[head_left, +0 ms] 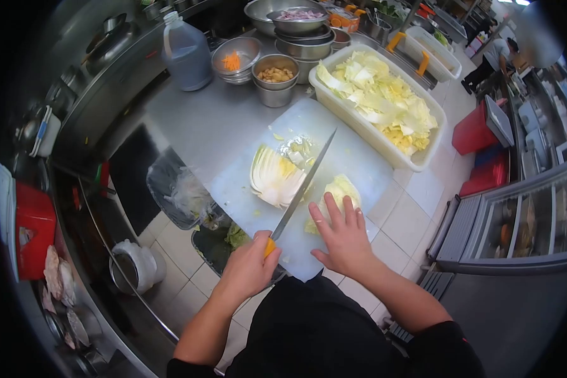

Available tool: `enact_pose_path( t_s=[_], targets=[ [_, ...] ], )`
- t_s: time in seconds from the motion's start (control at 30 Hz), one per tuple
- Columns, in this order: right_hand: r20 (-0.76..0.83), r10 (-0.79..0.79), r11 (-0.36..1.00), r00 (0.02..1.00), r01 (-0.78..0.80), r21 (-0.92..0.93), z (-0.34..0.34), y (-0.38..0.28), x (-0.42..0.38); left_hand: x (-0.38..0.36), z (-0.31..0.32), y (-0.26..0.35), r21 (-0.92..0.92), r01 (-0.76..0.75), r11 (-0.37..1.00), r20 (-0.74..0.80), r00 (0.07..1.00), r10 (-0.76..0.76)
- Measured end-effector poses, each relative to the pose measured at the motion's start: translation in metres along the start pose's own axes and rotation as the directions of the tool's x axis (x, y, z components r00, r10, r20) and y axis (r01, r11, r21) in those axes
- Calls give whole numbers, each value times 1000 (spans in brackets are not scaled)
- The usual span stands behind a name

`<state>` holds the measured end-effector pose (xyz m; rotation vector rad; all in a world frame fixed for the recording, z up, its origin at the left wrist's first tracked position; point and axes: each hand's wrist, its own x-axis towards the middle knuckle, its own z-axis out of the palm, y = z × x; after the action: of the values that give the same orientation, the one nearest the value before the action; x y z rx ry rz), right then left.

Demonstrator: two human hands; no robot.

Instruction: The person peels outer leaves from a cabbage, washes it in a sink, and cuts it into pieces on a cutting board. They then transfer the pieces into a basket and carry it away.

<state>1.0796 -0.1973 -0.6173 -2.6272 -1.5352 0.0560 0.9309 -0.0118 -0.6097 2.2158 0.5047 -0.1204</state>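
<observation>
My left hand (249, 264) is wrapped round the yellow handle of a long knife (305, 183), its blade slanting up and right over the white cutting board (372, 183). Left of the blade lies a cut cabbage piece (271, 176) with its layers showing, and small scraps (298, 150) lie behind it. My right hand (343, 236) has its fingers spread over a pale yellow cabbage piece (341, 189), fingertips on its near part.
A white tub (416, 160) of cut cabbage stands behind the board at right. Bowls (276, 75) and a jug (188, 53) stand at the back. Bins (170, 189) are below left. Another person (494, 57) is far off at right.
</observation>
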Motion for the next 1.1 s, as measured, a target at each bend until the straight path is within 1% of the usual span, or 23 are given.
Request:
enact_pose_path(
  t_s=[0.03, 0.1, 0.13, 0.23, 0.33, 0.43, 0.57, 0.67, 0.77, 0.87, 0.97, 1.03, 1.1],
  targets=[
    [-111, 14, 992, 994, 0, 125, 6, 15, -4, -6, 0, 3, -10, -7, 1000, -11, 1000, 7],
    [-319, 71, 931, 945, 52, 361, 25, 56, -13, -16, 0, 9, -35, -13, 999, -40, 999, 11],
    [-371, 176, 901, 912, 3, 434, 18, 71, -6, -20, 1, 13, -1, 10, 1000, -25, 1000, -10],
    [-180, 268, 788, 947, -108, 606, 29, 101, 0, -28, 5, 29, 97, 53, 994, 21, 998, -55],
    [-244, 125, 875, 962, 9, 484, 30, 89, 7, -37, 11, 44, 178, 75, 981, 80, 993, -90],
    [-216, 154, 884, 964, -37, 466, 30, 88, 12, -42, 13, 58, 241, 97, 966, 113, 985, -128],
    [-141, 160, 890, 977, -81, 448, 27, 88, 16, -46, 19, 60, 268, 137, 954, 150, 972, -182],
    [-99, 169, 884, 981, -107, 455, 23, 88, 19, -57, 11, 70, 336, 199, 920, 175, 947, -269],
    [-63, 173, 876, 983, -125, 465, 22, 87, 20, -64, 3, 71, 381, 211, 900, 169, 941, -292],
    [-64, 167, 873, 984, -118, 473, 22, 89, 24, -53, 1, 67, 378, 232, 896, 258, 903, -343],
    [-81, 158, 870, 984, -100, 483, 29, 92, 22, -22, 18, 59, 311, 235, 921, 300, 895, -330],
    [-101, 148, 875, 984, -82, 477, 29, 91, 23, 10, 48, 40, 268, 202, 942, 286, 917, -278],
    [-129, 147, 873, 981, -68, 484, 34, 88, 20, 46, 84, 20, 224, 150, 963, 230, 952, -201]
  ],
)
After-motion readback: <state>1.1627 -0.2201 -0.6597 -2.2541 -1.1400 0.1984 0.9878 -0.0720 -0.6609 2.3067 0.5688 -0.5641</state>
